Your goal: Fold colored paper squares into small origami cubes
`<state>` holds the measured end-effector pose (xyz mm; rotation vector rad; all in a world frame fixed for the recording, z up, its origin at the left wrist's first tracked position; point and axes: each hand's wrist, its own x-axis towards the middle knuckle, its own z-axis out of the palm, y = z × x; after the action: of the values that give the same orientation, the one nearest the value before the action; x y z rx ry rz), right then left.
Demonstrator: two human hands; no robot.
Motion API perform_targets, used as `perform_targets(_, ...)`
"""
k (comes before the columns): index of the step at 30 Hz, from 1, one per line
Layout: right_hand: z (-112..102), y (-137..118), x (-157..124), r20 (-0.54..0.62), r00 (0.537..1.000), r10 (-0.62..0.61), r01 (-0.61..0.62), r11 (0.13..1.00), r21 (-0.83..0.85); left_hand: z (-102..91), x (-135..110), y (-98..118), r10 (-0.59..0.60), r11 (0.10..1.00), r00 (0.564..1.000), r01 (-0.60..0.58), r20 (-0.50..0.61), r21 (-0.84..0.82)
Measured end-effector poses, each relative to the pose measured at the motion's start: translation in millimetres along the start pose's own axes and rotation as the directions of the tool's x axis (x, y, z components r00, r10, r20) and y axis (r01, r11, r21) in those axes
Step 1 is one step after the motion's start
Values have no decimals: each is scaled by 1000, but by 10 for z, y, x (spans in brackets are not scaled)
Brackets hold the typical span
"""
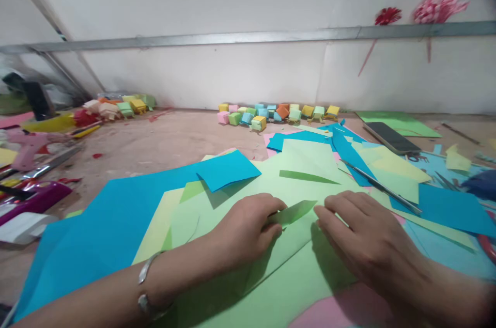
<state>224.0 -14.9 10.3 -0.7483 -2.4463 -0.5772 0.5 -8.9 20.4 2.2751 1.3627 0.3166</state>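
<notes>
A small piece of green paper is pinched between the thumb and fingers of my left hand, its pointed end toward the right. My right hand is closed, its bent fingertips right beside that point. Whether they hold or touch anything is hidden. Beneath both hands lie overlapping light green sheets. A folded blue paper piece rests just beyond my left hand, and a narrow green strip lies between and beyond the hands.
Long metal tweezers and a phone lie to the right. Small paper boxes line the wall. A pink glue gun and a purple tool are at left. Large blue paper spreads under the left forearm.
</notes>
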Motion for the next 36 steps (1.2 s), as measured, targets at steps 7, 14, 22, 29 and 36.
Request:
perform_targets(7,243,3,-50,69,998,13,-33,954,297,16,13,10,7,993,1000,-7,-1,-116)
perform_targets(14,110,-92,-30,-91,996,-6,30,964,263,54,14,-7,24,995,999,-22,24,-100)
perform_targets(22,103,-240,-98,32,996,86,-91,913,398,52,-24,17,109,971,994,-110,-17,-212)
perform_targets(29,185,64,-71,24,967,255,-243,881,406,-25,4,-13,-258,822,848,-59,-463,-566)
perform_targets(36,182,150,-22,-98,924,370,-303,863,404,45,38,44,-482,363,869,85,-109,-928)
